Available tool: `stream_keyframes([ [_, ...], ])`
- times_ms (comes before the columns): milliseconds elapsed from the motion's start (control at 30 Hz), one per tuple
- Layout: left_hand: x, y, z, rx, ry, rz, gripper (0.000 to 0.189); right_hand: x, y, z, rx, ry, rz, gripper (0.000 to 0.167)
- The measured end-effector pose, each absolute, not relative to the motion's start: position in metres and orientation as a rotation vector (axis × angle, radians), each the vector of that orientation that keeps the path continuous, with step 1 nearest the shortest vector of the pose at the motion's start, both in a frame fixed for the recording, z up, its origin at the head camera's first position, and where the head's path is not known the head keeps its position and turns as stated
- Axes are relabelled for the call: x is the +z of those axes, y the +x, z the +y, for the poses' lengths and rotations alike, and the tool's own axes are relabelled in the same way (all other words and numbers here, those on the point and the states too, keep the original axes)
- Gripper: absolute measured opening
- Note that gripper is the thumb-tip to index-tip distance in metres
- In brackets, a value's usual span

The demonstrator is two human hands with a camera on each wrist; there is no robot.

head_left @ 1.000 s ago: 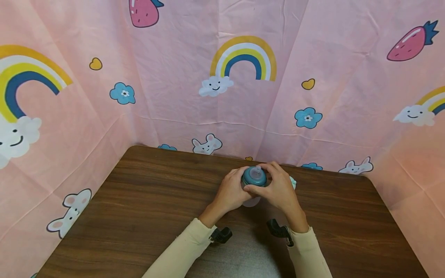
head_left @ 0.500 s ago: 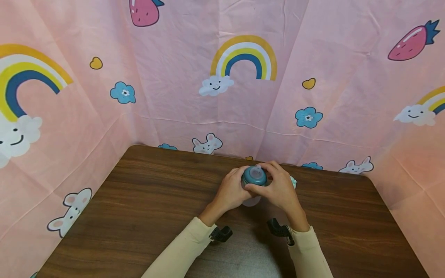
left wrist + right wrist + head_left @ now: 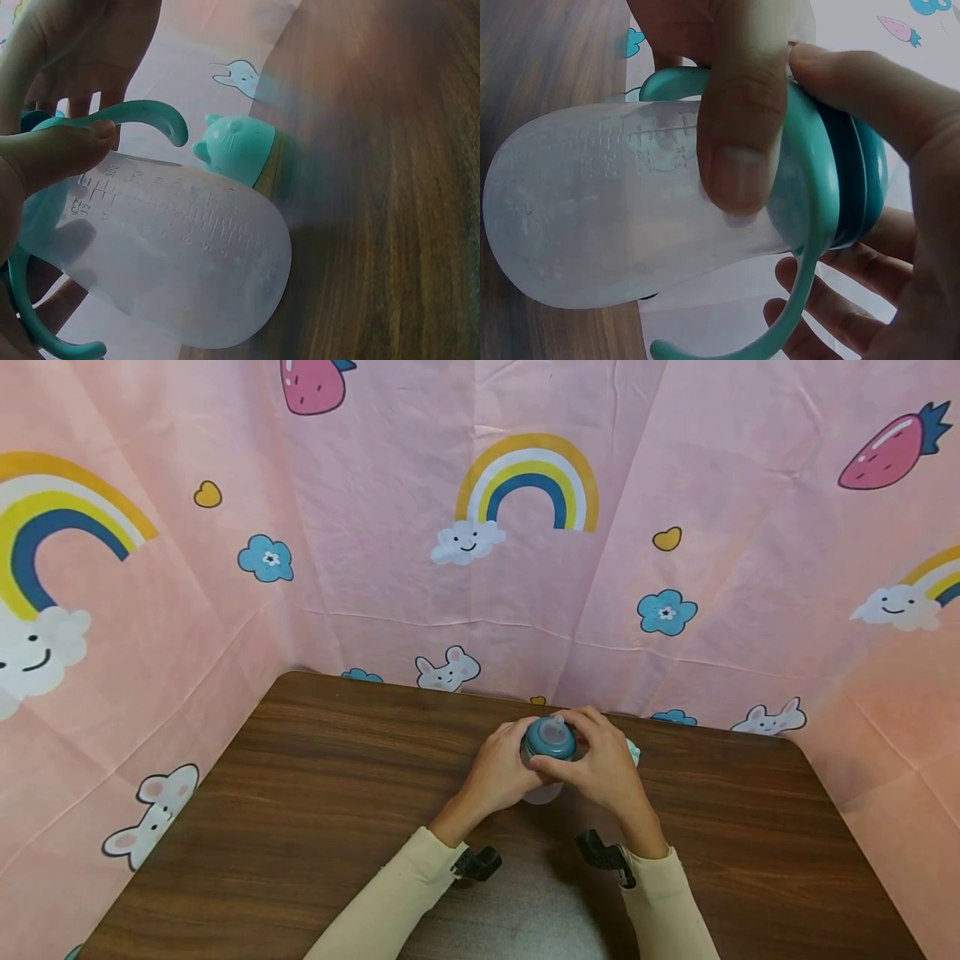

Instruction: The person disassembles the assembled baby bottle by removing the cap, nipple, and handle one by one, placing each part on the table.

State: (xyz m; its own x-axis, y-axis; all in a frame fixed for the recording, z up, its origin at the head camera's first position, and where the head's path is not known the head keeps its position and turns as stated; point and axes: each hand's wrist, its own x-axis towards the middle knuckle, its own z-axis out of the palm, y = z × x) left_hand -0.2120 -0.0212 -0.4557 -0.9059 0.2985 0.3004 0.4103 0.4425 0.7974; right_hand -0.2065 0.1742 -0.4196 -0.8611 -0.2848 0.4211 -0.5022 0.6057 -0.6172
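Note:
A translucent baby bottle point(image 3: 187, 247) stands upright on the table between both hands, its base near the tabletop. Raised measuring marks run along its side. My left hand point(image 3: 499, 772) grips it just under the top, the thumb lying over the mint two-handled ring point(image 3: 819, 180) and the bottle's shoulder. My right hand point(image 3: 607, 770) holds the dark teal collar point(image 3: 864, 176) with thumb and fingers around its edge. A clear nipple point(image 3: 555, 729) pokes up from the collar. Behind the right hand sits a mint cat-eared cap point(image 3: 238, 146), mostly hidden in the head view.
The brown wood-grain table point(image 3: 337, 793) reaches to pink printed cloth point(image 3: 360, 568), which hangs at the back and both sides. Black wrist mounts point(image 3: 477, 865) stick out from the cuffs of both cream sleeves.

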Motion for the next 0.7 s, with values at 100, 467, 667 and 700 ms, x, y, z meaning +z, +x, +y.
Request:
stream_keyframes([
  [100,-0.4555,-0.2120,-0.0213,-1.474,-0.628,-2.575,0.074,-0.4195,-0.2070,0.1740,1.111,0.647,-2.547,0.063],
  [467,-0.4544,-0.2123,-0.0220,-1.470,-0.644,-2.588,0.075,-0.4200,-0.2070,0.1745,1.134,0.639,-2.546,0.064],
  [667,-0.4548,-0.2131,-0.0227,-1.493,-0.656,-2.584,0.075,-0.4211,-0.2080,0.1762,1.165,0.667,-2.540,0.064],
  [700,-0.4549,-0.2131,-0.0227,-1.498,-0.655,-2.587,0.075,-0.4211,-0.2081,0.1765,1.169,0.676,-2.540,0.065],
])
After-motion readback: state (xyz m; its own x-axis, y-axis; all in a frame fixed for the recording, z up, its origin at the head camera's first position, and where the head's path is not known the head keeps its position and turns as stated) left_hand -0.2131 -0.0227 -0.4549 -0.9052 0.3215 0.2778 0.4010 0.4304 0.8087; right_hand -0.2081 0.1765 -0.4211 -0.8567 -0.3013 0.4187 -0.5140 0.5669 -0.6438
